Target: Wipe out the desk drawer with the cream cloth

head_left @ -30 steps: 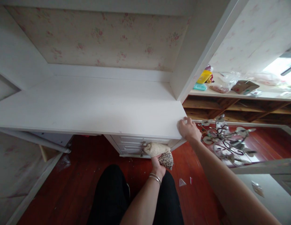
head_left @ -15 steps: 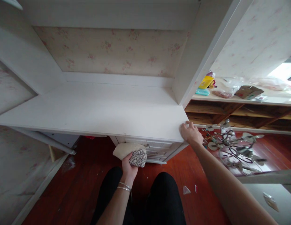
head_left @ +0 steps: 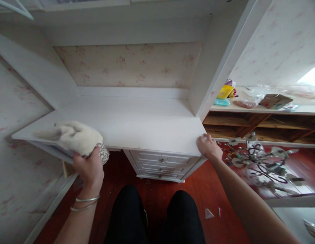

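Note:
My left hand (head_left: 90, 167) is closed around a folded cloth (head_left: 78, 137), cream on one side with a grey-and-white pattern on the other. It is at the left front edge of a white desk (head_left: 149, 122), and the cloth's far end is blurred over the desktop. Whether the cloth presses on the surface, I cannot tell. At the desk's right front corner, my right hand (head_left: 210, 147) grips the edge with curled fingers. Below the desktop, between the hands, stands a white drawer unit (head_left: 160, 166) with small knobs, its drawers closed.
A chandelier (head_left: 264, 166) lies on the red wooden floor (head_left: 193, 206) at the right. Behind it, a low shelf unit (head_left: 251, 120) carries a yellow container (head_left: 225, 92), plastic bags and a cardboard box (head_left: 275, 101). White upright panels border the desk. Small scraps lie near my knees.
My left hand has moved left and up with the cloth, from in front of the drawers to the desk's left end. My right hand stays on the corner. The view has shifted slightly.

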A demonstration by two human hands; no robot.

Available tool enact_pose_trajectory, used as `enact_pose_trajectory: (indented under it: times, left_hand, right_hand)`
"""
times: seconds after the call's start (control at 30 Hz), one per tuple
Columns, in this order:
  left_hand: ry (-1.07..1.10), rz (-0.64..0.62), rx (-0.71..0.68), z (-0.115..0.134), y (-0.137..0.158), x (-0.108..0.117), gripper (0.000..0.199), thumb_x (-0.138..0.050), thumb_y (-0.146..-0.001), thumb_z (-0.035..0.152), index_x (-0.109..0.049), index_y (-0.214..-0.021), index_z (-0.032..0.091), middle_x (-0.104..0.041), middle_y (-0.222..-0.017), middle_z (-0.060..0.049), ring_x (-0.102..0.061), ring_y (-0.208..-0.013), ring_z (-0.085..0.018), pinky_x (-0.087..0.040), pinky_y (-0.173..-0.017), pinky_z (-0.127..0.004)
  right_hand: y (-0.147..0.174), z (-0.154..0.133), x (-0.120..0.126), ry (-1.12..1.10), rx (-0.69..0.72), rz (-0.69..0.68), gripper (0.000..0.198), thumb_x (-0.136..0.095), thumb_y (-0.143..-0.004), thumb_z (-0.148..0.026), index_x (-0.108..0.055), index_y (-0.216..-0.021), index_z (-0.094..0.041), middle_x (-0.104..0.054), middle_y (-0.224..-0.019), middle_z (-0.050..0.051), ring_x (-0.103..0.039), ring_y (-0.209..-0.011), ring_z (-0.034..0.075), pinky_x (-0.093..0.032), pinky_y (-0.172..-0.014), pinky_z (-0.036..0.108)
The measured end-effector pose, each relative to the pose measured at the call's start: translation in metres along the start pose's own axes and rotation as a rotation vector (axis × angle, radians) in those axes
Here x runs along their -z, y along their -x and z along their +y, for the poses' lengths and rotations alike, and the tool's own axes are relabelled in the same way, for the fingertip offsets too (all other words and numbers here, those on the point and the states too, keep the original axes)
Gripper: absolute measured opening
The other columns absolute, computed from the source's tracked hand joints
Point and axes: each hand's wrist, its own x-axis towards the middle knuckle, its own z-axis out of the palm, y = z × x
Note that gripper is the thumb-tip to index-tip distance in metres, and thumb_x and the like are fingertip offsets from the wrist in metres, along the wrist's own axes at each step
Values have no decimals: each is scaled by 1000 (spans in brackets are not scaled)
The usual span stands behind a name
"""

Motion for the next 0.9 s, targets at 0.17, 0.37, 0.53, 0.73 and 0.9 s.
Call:
enact_pose_trajectory:
  times: [0.17,0.37,0.53,0.73,0.9]
  left_hand:
    - [-342,-425,-686,38,-16,-78,64,-46,-80,12,-45,-143,25,-42,-150,-7,-38,-137,-27,-35,-110,-47]
    - [-534,-786,-754,30,5,-145,65,-43,-79,11,-49,-139,35,-43,-149,-1,-32,-140,-31,-14,-111,-65]
    - [-481,-817,-693,26,5,-151,68,-46,-77,10,-48,-139,39,-40,-151,2,-25,-144,-29,-3,-115,-60]
    - [-439,-905,-847,27,-18,-129,63,-46,-78,18,-50,-139,33,-30,-157,0,-30,-141,-30,-5,-116,-59]
    - [-326,-743,-658,-2,-75,-101,52,-32,-86,22,-57,-131,24,-36,-153,-2,-35,-138,-23,-20,-118,-45]
  right_hand:
    - [0,0,1,0,-2,11,58,-25,-92,-57,-38,-143,-30,-50,-134,17,-55,-117,40,-44,-92,55]
    - [-2,0,-1,1,0,26,58,-24,-93,-57,-38,-142,-30,-51,-133,16,-57,-115,36,-44,-92,53]
    - [-2,0,0,1,-4,30,57,-25,-94,-57,-38,-142,-30,-51,-132,15,-57,-114,36,-43,-93,53]
    - [0,-1,3,-6,1,23,56,-27,-94,-55,-39,-142,-30,-50,-134,16,-57,-114,36,-43,-93,52]
    - [-1,0,2,0,4,30,56,-26,-94,-56,-40,-142,-30,-51,-132,16,-58,-112,36,-44,-92,53]
